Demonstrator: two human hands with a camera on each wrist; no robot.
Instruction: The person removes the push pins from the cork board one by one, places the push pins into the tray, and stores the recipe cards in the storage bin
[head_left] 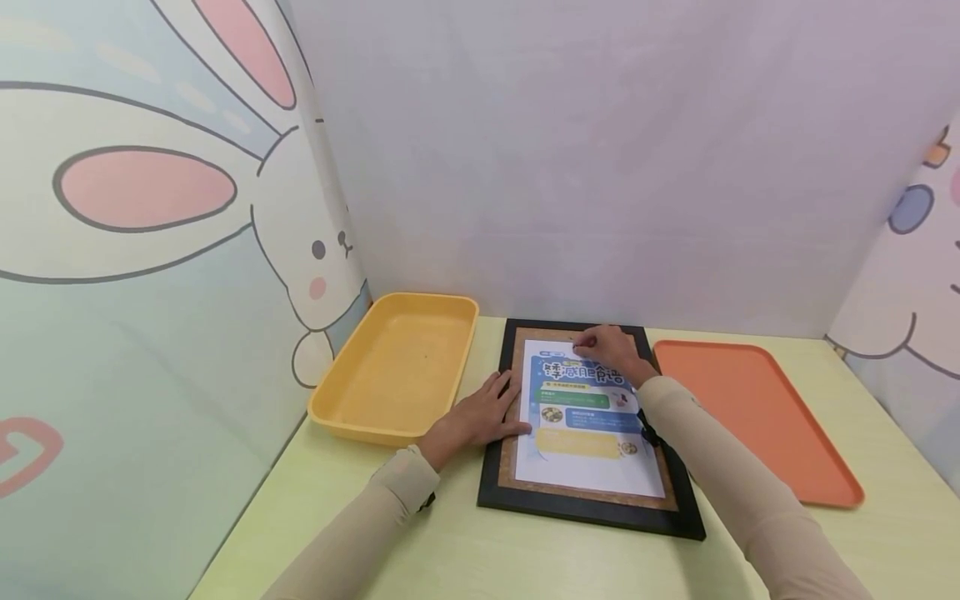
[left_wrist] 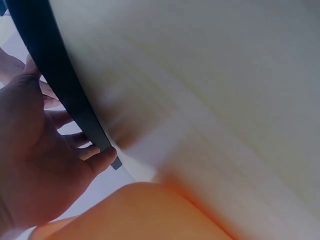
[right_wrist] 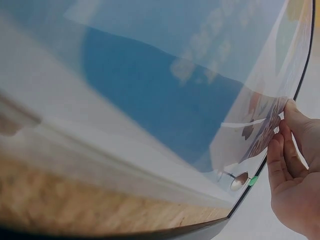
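Poster (head_left: 573, 421) lying on blk-framed corkboard (head_left: 592, 511). L hand (head_left: 486, 412) steadying its left edge, fingers spread, not gripping. R hand (head_left: 611, 350) bringing thumb & fingertips together nr poster's top; can't tell what's between. Prob. tacking: best be keeping sheet flat, pressing tack (right_wrist: 240, 181) straight.

A pale table (head_left: 570, 567) carries a yellow tray (head_left: 405, 358), black-framed corkboard (head_left: 585, 509) and orange tray (head_left: 757, 417).

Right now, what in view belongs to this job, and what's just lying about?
Likely in the job:
weight-loss recipe poster
black-framed corkboard
small shiny metal piece, possibly a thumbtack

Apparently just lying about:
yellow tray
orange tray
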